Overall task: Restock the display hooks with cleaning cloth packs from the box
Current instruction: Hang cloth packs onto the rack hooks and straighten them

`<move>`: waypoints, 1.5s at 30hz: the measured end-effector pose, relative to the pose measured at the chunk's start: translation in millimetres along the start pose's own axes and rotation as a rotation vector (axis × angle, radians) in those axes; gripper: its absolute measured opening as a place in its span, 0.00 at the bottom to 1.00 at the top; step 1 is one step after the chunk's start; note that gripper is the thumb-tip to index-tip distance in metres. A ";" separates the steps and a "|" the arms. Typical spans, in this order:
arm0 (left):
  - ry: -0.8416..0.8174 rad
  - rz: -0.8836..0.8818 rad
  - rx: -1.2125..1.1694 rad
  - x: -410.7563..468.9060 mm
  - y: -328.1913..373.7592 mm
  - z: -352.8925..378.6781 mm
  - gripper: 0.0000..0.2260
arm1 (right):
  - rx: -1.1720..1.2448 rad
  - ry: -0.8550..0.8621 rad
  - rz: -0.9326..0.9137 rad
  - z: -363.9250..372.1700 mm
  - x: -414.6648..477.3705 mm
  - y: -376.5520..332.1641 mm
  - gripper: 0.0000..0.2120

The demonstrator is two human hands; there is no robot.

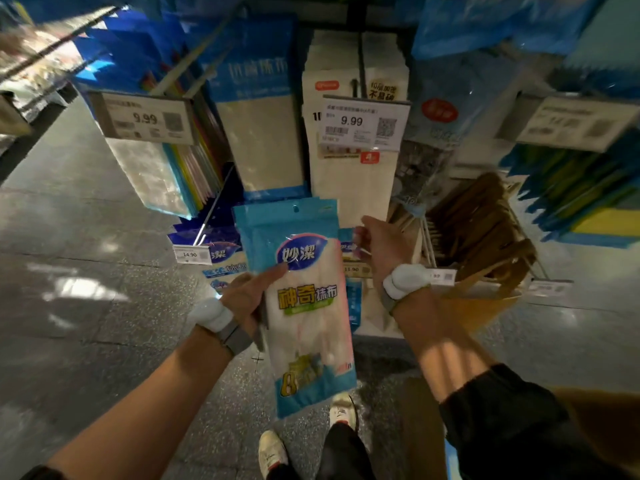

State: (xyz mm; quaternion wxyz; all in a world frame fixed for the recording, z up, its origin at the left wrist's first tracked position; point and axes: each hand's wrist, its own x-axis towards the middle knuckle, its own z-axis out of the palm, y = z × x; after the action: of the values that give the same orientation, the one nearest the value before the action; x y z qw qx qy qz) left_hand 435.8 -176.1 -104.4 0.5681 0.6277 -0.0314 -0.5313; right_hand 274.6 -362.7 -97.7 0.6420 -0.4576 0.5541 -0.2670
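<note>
My left hand (pixel 251 296) grips a stack of cleaning cloth packs (pixel 304 306), light blue at top and bottom with white cloth showing, held upright at the picture's middle with the hang hole at the top. My right hand (pixel 379 249) is raised just right of the packs' upper edge, fingers loosely curled and holding nothing. More packs of the same kind (pixel 221 258) hang low on the display behind a 14.90 price tag. The box is not in view.
Display hooks above carry white cloth packs (pixel 353 140) behind a 9.99 tag, blue-topped packs (pixel 259 109) and coloured cloths at left. Wooden-handled brushes (pixel 485 233) lie in a wire rack at right. Grey floor lies left; my shoes (pixel 304 434) stand below.
</note>
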 end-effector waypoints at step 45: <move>0.131 0.085 0.033 29.0 2.9 -3.2 0.24 | -0.287 -0.086 0.247 -51.8 52.8 91.3 0.11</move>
State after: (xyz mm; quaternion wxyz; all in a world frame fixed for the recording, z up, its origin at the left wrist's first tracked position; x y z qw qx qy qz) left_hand 452.3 -193.7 -121.3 0.5804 0.6686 -0.0295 -0.4639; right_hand 222.9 -382.6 -201.3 0.6212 -0.4839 0.6106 -0.0848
